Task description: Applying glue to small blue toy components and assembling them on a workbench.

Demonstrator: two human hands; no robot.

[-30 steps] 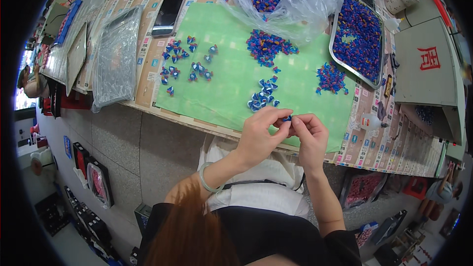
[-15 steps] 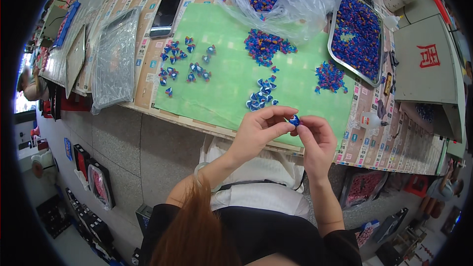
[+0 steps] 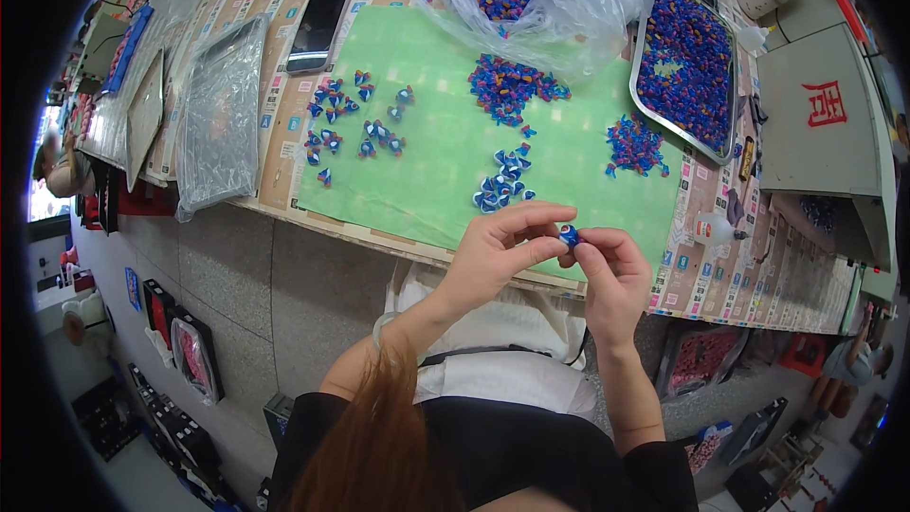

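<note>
Between the fingertips of both hands, above the near edge of the green mat [image 3: 417,185], is a small blue-and-white plastic piece [image 3: 569,235]. My left hand [image 3: 502,248] pinches it from the left, thumb and forefinger closed. From the right, my right hand [image 3: 614,275] grips it the same way. Just beyond my left hand lies a cluster of blue-and-white pieces [image 3: 502,180]. Loose small blue, red and orange parts [image 3: 512,85] form a heap farther back, and a smaller heap [image 3: 637,147] lies to the right. Several joined pieces with coloured tips [image 3: 379,139] are scattered at the mat's left.
A clear plastic bag [image 3: 578,9] spreads over parts at the back. A metal tray [image 3: 637,85] full of parts stands at the right, near a grey metal box [image 3: 825,133]. Leftward lie a phone [image 3: 320,28] and a plastic-wrapped tray [image 3: 223,114]. A small bottle [image 3: 711,228] stands at right.
The small piece has turned slightly between my fingertips. My right hand has shifted a little to the right; otherwise the hands and the heaps stay where they were.
</note>
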